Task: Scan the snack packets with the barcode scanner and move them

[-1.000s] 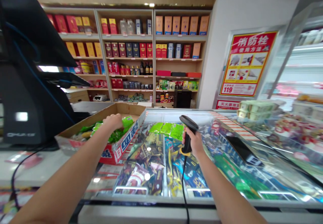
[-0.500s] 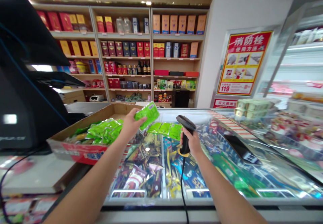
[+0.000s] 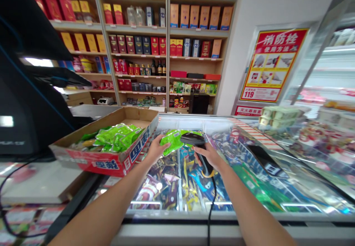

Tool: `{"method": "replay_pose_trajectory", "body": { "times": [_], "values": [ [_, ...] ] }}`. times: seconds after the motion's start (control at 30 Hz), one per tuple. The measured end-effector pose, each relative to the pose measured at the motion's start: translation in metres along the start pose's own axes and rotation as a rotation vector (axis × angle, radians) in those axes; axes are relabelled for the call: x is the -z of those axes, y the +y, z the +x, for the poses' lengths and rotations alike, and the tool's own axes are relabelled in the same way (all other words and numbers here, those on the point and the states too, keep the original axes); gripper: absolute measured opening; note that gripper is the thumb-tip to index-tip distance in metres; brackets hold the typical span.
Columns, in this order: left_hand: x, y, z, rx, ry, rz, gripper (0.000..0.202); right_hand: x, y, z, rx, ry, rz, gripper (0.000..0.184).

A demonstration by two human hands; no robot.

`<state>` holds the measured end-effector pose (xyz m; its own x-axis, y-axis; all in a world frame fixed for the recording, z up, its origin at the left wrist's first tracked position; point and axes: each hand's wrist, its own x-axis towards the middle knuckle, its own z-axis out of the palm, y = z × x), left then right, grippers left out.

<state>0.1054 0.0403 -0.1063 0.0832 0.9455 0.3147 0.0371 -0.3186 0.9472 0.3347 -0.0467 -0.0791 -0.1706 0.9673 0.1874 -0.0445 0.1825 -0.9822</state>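
Note:
Between the fingers and thumb of my left hand (image 3: 157,149) is a green snack packet (image 3: 171,141), held over the glass top of a chest freezer (image 3: 194,117). My right hand (image 3: 210,155) grips a black barcode scanner (image 3: 193,139) by its handle; the scanner's head is tilted left, close to the packet. Behind these, more green packets (image 3: 191,132) lie on the glass, partly hidden by the scanner and the held packet. To the left, an open cardboard box (image 3: 111,166) holds a heap of green packets (image 3: 118,137).
A black phone (image 3: 264,160) and egg cartons (image 3: 280,116) sit to the right. At the left stands a dark checkout terminal (image 3: 27,102). The scanner's cable (image 3: 212,209) hangs over the freezer's front edge. Shelves of boxed goods (image 3: 138,55) line the back wall.
My left hand has brought the packet away from near the box, down and right. My right hand has turned the scanner so its head points left, toward the packet.

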Motion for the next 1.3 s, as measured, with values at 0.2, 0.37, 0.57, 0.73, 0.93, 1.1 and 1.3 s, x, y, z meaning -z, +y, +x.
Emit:
{"method": "replay_pose_trajectory", "body": {
  "times": [0.2,0.37,0.57,0.73,0.93,1.1,1.3],
  "values": [
    [-0.006,0.007,-0.006,0.042,0.004,0.02,0.03,-0.002,0.006,0.0,-0.019,0.012,-0.012,0.029],
    [-0.004,0.003,-0.004,0.049,-0.012,-0.001,0.031,-0.002,0.006,0.0,-0.019,0.006,-0.051,0.028],
    [-0.004,-0.001,-0.004,0.037,-0.028,0.01,0.029,-0.003,0.005,0.0,-0.015,-0.002,-0.046,0.029],
    [-0.005,-0.002,-0.003,0.03,-0.01,0.034,0.028,-0.003,0.003,-0.001,-0.022,-0.013,-0.055,0.031],
    [-0.007,0.003,-0.006,0.078,0.038,-0.014,0.031,0.0,0.007,0.004,-0.01,0.092,0.023,0.033],
    [-0.015,0.013,-0.007,0.369,0.053,-0.219,0.041,0.014,0.001,0.009,0.086,0.389,0.241,0.038],
    [-0.062,0.03,0.016,0.369,-0.027,-0.285,0.038,0.032,-0.01,0.008,0.234,0.634,0.447,0.036]
  ]
}}
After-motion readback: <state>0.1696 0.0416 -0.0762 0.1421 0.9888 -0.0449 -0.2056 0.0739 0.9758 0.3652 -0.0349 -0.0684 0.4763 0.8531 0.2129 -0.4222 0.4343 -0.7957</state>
